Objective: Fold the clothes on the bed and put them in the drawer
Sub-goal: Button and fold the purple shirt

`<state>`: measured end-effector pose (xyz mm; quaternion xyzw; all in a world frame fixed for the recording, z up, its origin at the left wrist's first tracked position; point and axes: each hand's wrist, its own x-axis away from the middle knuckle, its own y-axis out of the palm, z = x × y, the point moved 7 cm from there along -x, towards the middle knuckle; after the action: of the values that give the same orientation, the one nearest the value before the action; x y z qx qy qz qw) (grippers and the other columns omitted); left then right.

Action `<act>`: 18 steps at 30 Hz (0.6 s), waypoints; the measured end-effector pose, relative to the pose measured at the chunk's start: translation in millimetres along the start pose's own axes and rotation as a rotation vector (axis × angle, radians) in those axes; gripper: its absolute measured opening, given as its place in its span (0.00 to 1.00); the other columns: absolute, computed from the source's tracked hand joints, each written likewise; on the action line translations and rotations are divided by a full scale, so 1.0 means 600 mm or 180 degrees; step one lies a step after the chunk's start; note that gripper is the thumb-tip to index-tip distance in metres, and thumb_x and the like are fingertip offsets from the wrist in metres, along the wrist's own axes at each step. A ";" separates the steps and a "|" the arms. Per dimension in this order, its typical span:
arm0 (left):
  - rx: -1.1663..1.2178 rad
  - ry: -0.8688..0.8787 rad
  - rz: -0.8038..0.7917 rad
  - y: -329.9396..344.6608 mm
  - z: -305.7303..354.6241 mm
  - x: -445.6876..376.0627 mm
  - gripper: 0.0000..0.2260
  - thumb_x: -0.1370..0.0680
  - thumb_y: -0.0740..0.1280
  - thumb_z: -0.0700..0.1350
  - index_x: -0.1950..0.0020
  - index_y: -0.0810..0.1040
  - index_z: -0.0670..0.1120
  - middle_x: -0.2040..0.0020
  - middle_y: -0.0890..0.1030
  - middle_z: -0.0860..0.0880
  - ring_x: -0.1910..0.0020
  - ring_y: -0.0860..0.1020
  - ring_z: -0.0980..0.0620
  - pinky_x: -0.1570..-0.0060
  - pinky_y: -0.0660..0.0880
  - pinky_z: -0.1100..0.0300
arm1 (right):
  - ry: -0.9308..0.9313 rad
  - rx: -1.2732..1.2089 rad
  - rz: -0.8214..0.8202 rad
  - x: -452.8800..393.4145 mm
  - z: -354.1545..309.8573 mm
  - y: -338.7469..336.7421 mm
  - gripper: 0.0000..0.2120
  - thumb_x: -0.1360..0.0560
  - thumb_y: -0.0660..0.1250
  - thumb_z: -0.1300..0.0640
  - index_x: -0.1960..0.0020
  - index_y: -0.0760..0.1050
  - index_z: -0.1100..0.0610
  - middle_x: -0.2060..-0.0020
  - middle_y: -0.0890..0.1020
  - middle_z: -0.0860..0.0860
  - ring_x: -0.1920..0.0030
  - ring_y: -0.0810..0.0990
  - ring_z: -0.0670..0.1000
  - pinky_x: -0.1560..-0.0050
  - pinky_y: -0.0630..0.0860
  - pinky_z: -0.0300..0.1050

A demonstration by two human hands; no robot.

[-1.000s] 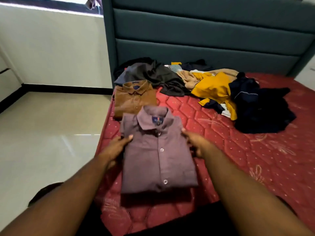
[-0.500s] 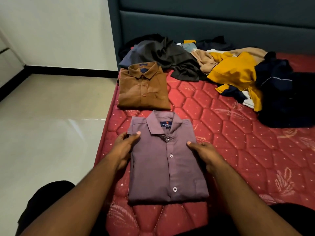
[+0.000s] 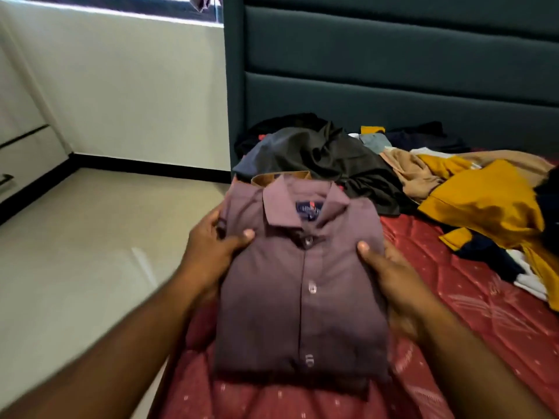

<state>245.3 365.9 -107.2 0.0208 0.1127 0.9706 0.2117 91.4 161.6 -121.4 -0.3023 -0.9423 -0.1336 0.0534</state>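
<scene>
left hand [image 3: 211, 246] and right hand [image 3: 390, 273] gripping, thumbs on top, forearms outstretched

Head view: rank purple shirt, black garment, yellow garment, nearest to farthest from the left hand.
1. Purple shirt: in the left hand, thumb on top.
2. Black garment: behind the shirt, centre of the pile.
3. Yellow garment: far right of the bed.

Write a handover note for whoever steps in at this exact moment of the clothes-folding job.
Left hand and right hand grip the sides of the folded purple button-up shirt, thumbs on top. It covers the folded brown shirt; only the collar shows.
Done: two shirts folded.
Left: the unfolded pile at the headboard on the red quilted mattress, then move everything into the drawer on the left.
</scene>
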 end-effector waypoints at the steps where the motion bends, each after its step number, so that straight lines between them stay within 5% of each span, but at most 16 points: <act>1: -0.0014 0.0028 0.0010 0.001 0.012 -0.054 0.19 0.26 0.69 0.30 0.40 0.77 0.48 0.45 0.84 0.47 0.47 0.83 0.50 0.49 0.80 0.57 | -0.0031 -0.0040 -0.0046 -0.050 -0.016 0.013 0.11 0.20 0.60 0.58 0.39 0.75 0.56 0.48 0.84 0.53 0.48 0.84 0.53 0.49 0.81 0.51; 6: -0.0521 -0.0800 -0.0297 -0.025 -0.093 -0.253 0.31 0.27 0.75 0.41 0.27 0.68 0.51 0.37 0.79 0.46 0.44 0.81 0.48 0.52 0.81 0.53 | 0.0595 0.0215 -0.0181 -0.243 0.048 0.033 0.17 0.22 0.66 0.52 0.36 0.74 0.58 0.47 0.84 0.56 0.54 0.84 0.52 0.58 0.82 0.49; 9: -0.1843 -0.0734 -0.0348 -0.049 -0.183 -0.267 0.39 0.30 0.78 0.47 0.23 0.63 0.46 0.29 0.72 0.50 0.35 0.74 0.51 0.35 0.71 0.55 | 0.0868 0.0558 -0.0082 -0.271 0.136 -0.004 0.14 0.24 0.68 0.60 0.39 0.74 0.61 0.49 0.84 0.58 0.54 0.84 0.55 0.54 0.82 0.49; 14: -0.1354 -0.0616 -0.0219 -0.067 -0.208 -0.278 0.45 0.31 0.78 0.42 0.21 0.56 0.49 0.25 0.66 0.51 0.30 0.70 0.53 0.29 0.67 0.53 | 0.0737 -0.0060 0.0085 -0.270 0.148 -0.022 0.09 0.23 0.65 0.63 0.43 0.72 0.59 0.62 0.83 0.55 0.66 0.83 0.49 0.66 0.80 0.42; 18: -0.0553 -0.0759 -0.0148 -0.052 -0.175 -0.213 0.34 0.24 0.70 0.39 0.24 0.57 0.54 0.36 0.75 0.52 0.43 0.78 0.56 0.46 0.76 0.65 | 0.0328 0.0040 0.0359 -0.220 0.141 -0.005 0.13 0.24 0.68 0.59 0.41 0.71 0.55 0.52 0.81 0.55 0.62 0.82 0.44 0.63 0.79 0.39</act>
<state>364.9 318.1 -215.6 0.1149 0.0027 0.9622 0.2471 195.0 110.1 -227.0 -0.3474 -0.9206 -0.1399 0.1111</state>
